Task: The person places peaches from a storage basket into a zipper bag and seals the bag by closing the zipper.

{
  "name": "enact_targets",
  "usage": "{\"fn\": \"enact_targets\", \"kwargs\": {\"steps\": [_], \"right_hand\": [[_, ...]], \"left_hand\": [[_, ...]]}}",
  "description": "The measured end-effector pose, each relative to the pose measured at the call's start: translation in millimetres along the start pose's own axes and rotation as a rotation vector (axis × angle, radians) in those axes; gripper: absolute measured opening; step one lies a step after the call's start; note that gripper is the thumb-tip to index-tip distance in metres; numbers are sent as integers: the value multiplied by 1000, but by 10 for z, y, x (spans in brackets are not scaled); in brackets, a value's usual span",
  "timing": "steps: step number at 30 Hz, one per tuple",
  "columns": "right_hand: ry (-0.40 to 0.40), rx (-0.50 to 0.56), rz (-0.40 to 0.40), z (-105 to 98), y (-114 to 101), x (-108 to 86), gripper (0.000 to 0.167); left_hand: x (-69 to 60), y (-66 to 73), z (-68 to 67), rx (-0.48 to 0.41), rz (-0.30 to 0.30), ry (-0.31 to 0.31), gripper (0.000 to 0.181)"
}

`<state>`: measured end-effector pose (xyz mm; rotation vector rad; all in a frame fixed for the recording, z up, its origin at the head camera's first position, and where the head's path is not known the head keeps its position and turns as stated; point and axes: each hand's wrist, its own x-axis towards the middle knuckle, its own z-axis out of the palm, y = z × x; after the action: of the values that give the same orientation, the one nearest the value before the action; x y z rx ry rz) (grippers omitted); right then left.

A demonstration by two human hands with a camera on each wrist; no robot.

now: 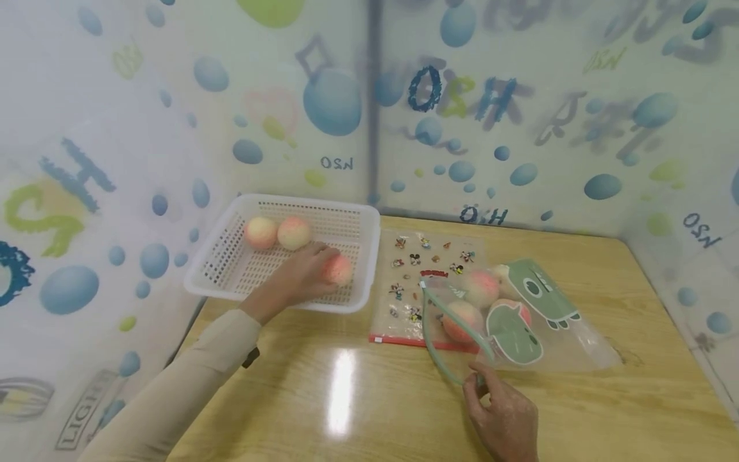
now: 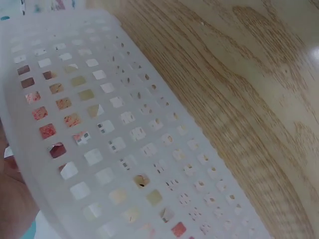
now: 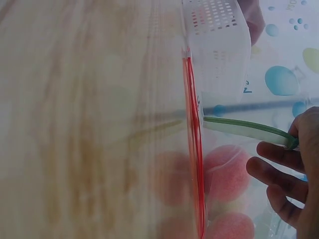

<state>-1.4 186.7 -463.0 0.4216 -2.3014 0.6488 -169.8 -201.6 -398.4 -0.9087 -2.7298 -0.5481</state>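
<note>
In the head view my left hand (image 1: pixel 307 274) reaches into a white plastic basket (image 1: pixel 369 256) and grips a peach (image 1: pixel 337 270) near its right side. Two more peaches (image 1: pixel 278 233) lie at the basket's back left. My right hand (image 1: pixel 502 410) pinches the green-edged opening of a clear bag (image 1: pixel 583 343) with green cartoon prints; several peaches (image 1: pixel 482 288) are inside it. In the right wrist view, my right hand (image 3: pixel 299 174) holds the green edge (image 3: pixel 249 124) between thumb and forefinger. The left wrist view shows mostly the basket wall (image 2: pixel 114 144), my left hand (image 2: pixel 15 199) at its edge.
A flat clear bag with small cartoon figures (image 1: pixel 415 259) and a red zip lies between the basket and the green-printed bag, partly under the latter. Patterned sheets (image 1: pixel 548 128) with blue dots stand behind and beside the wooden table (image 1: pixel 277 398).
</note>
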Motion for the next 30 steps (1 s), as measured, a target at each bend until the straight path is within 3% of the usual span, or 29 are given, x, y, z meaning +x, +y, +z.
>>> {"fn": "enact_targets", "kwargs": {"steps": [12, 18, 24, 30], "right_hand": [[-4, -3, 3, 22, -6, -15, 25], [-10, -3, 9, 24, -7, -9, 25], [-12, -7, -4, 0, -8, 25, 24], [-18, -1, -6, -5, 2, 44, 24]], "left_hand": [[-5, 98, -101, -28, 1, 39, 61], [27, 188, -125, 0, 26, 61, 62], [64, 417, -208, 39, 125, 107, 65], [105, 659, -224, 16, 248, 167, 64]]}}
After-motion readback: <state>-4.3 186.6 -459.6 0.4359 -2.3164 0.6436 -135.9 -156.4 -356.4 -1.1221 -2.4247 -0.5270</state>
